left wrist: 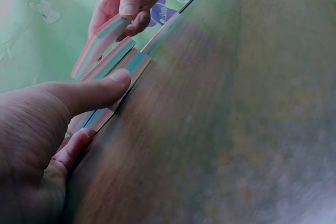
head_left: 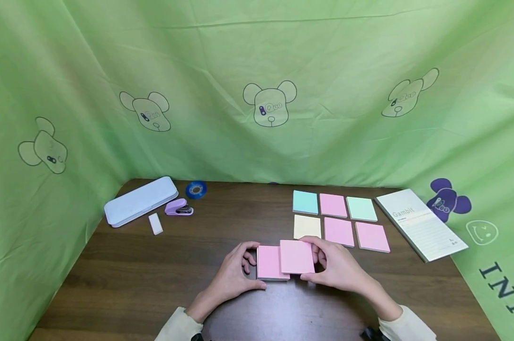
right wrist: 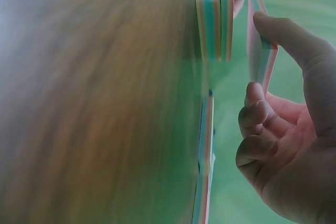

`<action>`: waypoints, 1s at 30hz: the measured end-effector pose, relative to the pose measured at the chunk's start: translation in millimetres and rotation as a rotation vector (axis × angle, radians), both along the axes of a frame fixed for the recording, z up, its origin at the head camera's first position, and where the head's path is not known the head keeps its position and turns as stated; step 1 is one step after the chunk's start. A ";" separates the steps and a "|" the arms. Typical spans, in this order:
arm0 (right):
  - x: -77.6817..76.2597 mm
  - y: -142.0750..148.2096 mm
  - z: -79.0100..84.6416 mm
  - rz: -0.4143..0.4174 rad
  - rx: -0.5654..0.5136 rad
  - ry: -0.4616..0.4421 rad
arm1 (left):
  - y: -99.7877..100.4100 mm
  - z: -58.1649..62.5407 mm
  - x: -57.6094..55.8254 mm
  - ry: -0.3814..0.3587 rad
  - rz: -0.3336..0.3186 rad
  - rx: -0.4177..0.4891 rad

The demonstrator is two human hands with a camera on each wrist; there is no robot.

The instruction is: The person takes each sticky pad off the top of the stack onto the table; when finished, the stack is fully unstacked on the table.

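One stack [head_left: 268, 263] of pink-topped sticky pads sits at the lower centre of the head frame, with at least two layers showing in the wrist views. The left hand [head_left: 235, 272] is clamped on its left end, thumb at the near corner and forefinger at the far one, probably to stop it sliding on the desk [head_left: 133, 284] and to keep its edges flush. The right hand [head_left: 338, 265] pinches a loose pad [head_left: 296, 256] by its near and far edges. That pad overlaps the stack's right part in the head view, yet the right wrist view shows air between them; holding it by the edges seems meant to leave its underside free.

Right of centre lie a teal pad [head_left: 305, 202], a pink pad [head_left: 333, 205] and a mint pad [head_left: 362, 209], with a cream pad [head_left: 307, 226] and two more pink ones in front, spaced perhaps for easy picking. A notebook [head_left: 420, 225] at the right, and a case [head_left: 141, 202], eraser [head_left: 156, 224], stapler [head_left: 177, 207] and tape [head_left: 196, 189] at middle left, look set aside to leave working room.
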State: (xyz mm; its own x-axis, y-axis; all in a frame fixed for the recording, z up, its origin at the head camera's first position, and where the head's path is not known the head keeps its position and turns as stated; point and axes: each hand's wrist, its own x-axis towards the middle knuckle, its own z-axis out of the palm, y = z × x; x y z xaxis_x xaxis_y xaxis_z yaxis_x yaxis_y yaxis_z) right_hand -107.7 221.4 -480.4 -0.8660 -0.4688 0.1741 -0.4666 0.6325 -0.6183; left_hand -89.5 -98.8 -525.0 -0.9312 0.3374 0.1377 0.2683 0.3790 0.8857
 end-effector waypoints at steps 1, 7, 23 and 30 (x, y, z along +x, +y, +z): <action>1.2 3.3 -0.1 -0.012 -0.003 0.004 | 0.1 0.2 0.2 0.002 -0.001 -0.004; 7.5 22.1 -2.8 -0.063 0.021 0.038 | 0.9 1.1 1.1 0.007 0.004 -0.010; 14.0 30.8 -11.4 -0.122 0.227 0.053 | 1.0 1.2 1.4 -0.005 0.003 -0.013; 14.8 30.0 -10.9 -0.138 0.205 0.043 | 1.3 2.6 2.3 -0.016 0.005 -0.016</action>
State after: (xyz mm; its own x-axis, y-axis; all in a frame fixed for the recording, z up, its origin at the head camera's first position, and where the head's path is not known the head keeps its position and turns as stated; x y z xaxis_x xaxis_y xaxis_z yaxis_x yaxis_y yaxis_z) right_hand -92.9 251.4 -491.3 -0.9181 -0.3759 0.1254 -0.3901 0.8021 -0.4521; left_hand -87.1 -97.6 -522.4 -0.9349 0.3347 0.1177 0.2524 0.3941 0.8837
